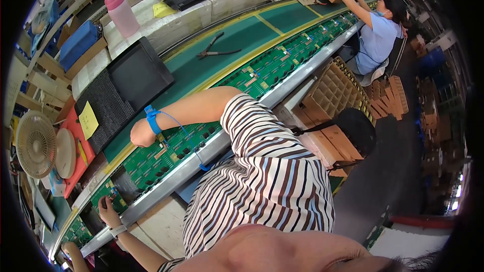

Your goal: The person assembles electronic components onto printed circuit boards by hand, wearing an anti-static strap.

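My right hand point(141, 134) lies knuckles-up on a row of green circuit boards point(166, 153) that runs along the green conveyor belt point(227, 45). Its fingers are tucked under and hidden. A blue wrist strap point(153, 119) with a thin blue cord circles that wrist, below a striped sleeve point(262, 171). Further down the line, at the lower left, my left hand point(108, 210) wears a white wristband, and its fingertips rest on another green board point(113, 197). Nothing shows in its grasp.
Pliers point(217, 48) lie on the belt. Behind it are black trays point(138, 73), a pink bottle point(121, 14), a blue box point(78, 44) and a small fan point(35, 143). Cardboard divider boxes point(338, 90) and a black bag point(355, 131) stand at right. A co-worker in blue point(375, 38) works upstream; another hand point(70, 249) is at lower left.
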Demonstrator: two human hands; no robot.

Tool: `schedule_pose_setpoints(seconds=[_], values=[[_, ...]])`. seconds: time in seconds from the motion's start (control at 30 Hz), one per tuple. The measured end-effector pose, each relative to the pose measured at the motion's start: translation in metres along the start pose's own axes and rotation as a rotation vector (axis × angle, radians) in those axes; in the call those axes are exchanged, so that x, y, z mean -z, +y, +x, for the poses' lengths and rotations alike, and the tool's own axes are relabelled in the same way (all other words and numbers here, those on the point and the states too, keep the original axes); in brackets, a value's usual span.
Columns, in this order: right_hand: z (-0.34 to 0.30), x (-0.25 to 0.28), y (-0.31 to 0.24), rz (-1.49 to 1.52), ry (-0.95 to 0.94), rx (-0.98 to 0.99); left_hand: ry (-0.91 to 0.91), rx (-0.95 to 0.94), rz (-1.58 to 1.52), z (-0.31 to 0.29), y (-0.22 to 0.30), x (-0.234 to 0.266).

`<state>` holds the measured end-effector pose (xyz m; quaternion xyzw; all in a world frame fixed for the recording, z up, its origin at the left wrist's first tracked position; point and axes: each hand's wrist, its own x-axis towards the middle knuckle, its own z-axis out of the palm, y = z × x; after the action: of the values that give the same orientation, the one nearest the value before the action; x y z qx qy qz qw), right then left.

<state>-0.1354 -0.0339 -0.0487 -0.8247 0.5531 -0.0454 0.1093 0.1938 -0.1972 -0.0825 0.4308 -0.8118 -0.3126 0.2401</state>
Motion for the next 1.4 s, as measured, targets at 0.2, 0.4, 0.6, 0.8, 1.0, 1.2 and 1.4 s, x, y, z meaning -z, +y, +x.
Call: schedule_pose_setpoints(seconds=[0.2,0.4,0.6,0.8,1.0,1.2,1.4], values=[[-0.014,-0.004,0.007,0.012,0.002,-0.018,-0.116,-0.069,-0.101,-0.02,0.049,-0.026],[-0.024,-0.009,0.008,0.031,-0.014,-0.065,-0.189,-0.087,-0.154,-0.035,0.068,-0.044],[-0.04,-0.007,0.011,0.101,0.044,-0.087,-0.216,-0.104,-0.13,-0.036,0.09,-0.057],[-0.028,0.017,-0.036,0.411,0.362,-0.077,-0.254,-0.022,-0.632,-0.023,0.139,-0.085],[-0.021,0.007,-0.048,0.548,0.589,-0.135,-0.385,0.176,-1.071,-0.015,0.154,-0.118],[-0.023,-0.014,-0.015,1.014,0.465,-0.39,-0.404,0.171,-0.953,-0.01,0.156,-0.125],[-0.022,-0.008,0.01,0.606,0.181,-0.368,-0.441,0.169,-0.772,-0.001,0.138,-0.121]])
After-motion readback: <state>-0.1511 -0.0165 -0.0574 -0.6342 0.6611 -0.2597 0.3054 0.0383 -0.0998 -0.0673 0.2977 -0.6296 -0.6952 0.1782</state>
